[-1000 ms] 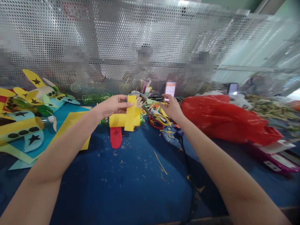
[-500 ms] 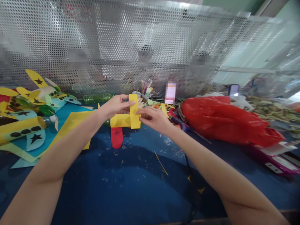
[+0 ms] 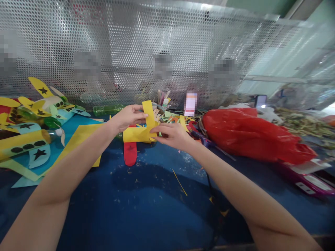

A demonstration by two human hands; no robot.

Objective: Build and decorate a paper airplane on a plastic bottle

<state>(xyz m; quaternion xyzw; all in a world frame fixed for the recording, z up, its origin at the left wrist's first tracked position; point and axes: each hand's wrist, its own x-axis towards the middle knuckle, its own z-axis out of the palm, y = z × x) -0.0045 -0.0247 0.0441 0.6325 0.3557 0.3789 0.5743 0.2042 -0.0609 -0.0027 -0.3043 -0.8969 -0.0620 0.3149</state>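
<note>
Between my fingers is a yellow paper strip, raised above the table and tilted. My left hand pinches its upper part. Lower down, my right hand grips the strip's bottom end, which bends under the fingers. Just behind and below lies a model plane with a yellow paper-wrapped body. A red wing with a dark star sticks out from it towards me. Part of the plane is hidden by my hands and the strip.
Finished-looking bottle planes and yellow paper lie left. A green bottle rests by the perforated metal screen. Right are a red plastic bag, a purple box and paper scraps. A phone stands at the back.
The strip has gone from upright and flat to tilted, its top leaning left and its lower end curling. My right hand has moved slightly down and is turned over its bottom end.
</note>
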